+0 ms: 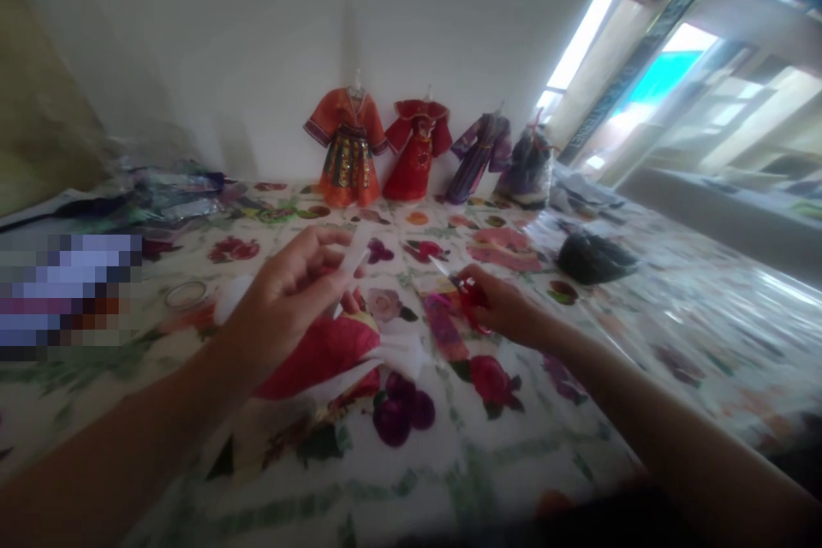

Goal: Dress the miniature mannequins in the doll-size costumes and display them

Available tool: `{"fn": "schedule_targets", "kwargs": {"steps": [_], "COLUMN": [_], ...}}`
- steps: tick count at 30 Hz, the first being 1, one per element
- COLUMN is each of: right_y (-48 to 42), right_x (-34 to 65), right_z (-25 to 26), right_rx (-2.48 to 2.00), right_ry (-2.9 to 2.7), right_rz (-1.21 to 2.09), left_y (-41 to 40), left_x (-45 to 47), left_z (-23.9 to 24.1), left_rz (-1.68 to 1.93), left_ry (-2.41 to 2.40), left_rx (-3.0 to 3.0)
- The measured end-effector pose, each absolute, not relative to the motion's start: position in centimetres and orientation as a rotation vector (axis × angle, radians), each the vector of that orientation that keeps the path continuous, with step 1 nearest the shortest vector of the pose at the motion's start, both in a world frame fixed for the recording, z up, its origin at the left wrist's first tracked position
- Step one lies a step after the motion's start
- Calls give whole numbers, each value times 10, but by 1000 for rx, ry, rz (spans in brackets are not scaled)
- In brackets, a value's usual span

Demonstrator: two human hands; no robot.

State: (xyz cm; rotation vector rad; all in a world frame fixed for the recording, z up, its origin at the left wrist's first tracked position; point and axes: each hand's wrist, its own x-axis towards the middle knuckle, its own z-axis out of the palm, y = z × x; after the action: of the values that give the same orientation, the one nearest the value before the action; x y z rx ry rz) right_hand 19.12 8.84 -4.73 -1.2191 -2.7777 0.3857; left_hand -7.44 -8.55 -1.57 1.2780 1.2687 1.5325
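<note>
My left hand (301, 274) pinches a narrow strip of thin white fabric (356, 250) between thumb and fingers, its end pointing up and away. In my right hand (497, 304) is a pair of scissors with red handles (473, 298), the blades pointing up and to the left, apart from the white strip. Below my left hand lies a piece of red fabric (314, 357) on the table. More thin white fabric (398, 353) trails over and beside it. Whether this white piece joins the strip I cannot tell.
Several doll-sized garments stand along the wall, among them an orange dress (350, 145) and a red dress (417, 150). A dark bundle (594, 257) lies at the right, clear plastic bags (173, 193) at the back left. A roll of tape (186, 294) rests left on the fruit-patterned tablecloth (488, 479).
</note>
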Motion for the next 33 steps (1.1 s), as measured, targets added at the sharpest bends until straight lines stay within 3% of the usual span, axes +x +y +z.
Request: {"fn": "schedule_targets", "kwargs": {"steps": [5, 11, 15, 24, 33], "right_y": [78, 85, 97, 121, 119], "right_x": [186, 194, 181, 112, 129], "right_z": [-55, -29, -13, -46, -39], "right_rx": [-1126, -1087, -992, -1119, -1015], "right_ry": [-2867, -2862, -2765, -2727, -2650], "right_rz": [200, 532, 484, 351, 411], "left_y": [-85, -85, -85, -84, -86], "left_x": [-78, -80, -80, -82, -76], "left_z": [-15, -14, -14, -13, -4], "left_rz": [1579, 1593, 1596, 1575, 1594], "left_ry": [1233, 1251, 1283, 1330, 1390], "left_rx": [1270, 1288, 1279, 1191, 1114]}}
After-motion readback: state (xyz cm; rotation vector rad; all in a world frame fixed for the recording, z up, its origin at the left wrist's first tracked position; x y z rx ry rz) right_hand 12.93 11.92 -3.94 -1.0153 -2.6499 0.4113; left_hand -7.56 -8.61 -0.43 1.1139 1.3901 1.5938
